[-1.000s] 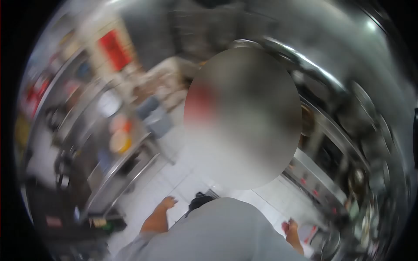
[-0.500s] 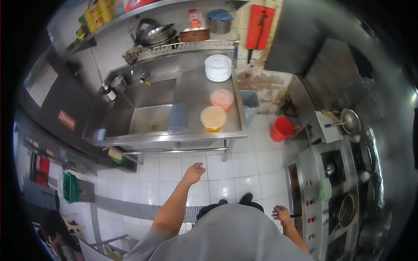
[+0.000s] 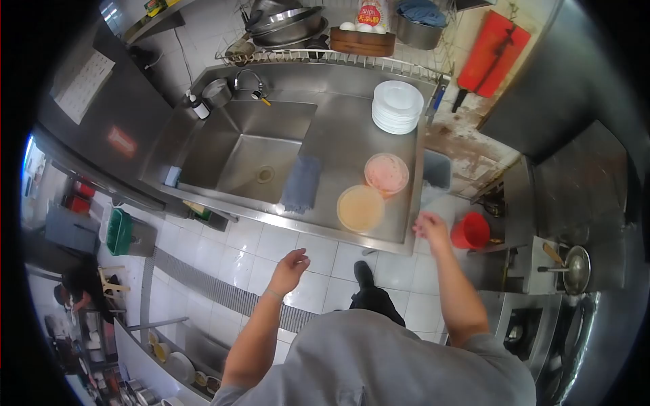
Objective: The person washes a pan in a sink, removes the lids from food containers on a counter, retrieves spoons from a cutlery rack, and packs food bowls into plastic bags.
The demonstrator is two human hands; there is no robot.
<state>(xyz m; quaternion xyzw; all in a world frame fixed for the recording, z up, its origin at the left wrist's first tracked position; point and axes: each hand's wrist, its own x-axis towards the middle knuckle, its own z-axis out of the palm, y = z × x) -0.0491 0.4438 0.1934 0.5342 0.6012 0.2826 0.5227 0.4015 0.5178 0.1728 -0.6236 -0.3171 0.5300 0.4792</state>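
My left hand (image 3: pixel 290 272) hangs over the tiled floor in front of the sink counter, holding nothing, its fingers loosely bent and apart. By the counter's front right corner is my right hand (image 3: pixel 430 230), slightly blurred, with fingers reaching toward the edge and nothing visible in them. Nearest to it on the steel counter (image 3: pixel 338 145) stand two round tubs: one with a pale orange top (image 3: pixel 361 208), and behind it one with pinkish contents (image 3: pixel 386 174). A stack of white plates (image 3: pixel 397 108) stands farther back. A blue-grey cloth (image 3: pixel 301 184) lies beside the sink basin.
The sink (image 3: pixel 261 159) is on the left, with a faucet (image 3: pixel 250 80) and a soap bottle (image 3: pixel 198 107). A red bucket (image 3: pixel 470 231) and a grey bin (image 3: pixel 437 169) stand right of the counter. A stove (image 3: pixel 525 325) is at right. Another person (image 3: pixel 87 291) is at far left.
I have come closer to the counter, and the view has turned. My right hand has risen from low beside the stove to the counter's right corner. My left hand stays in front, below the counter.
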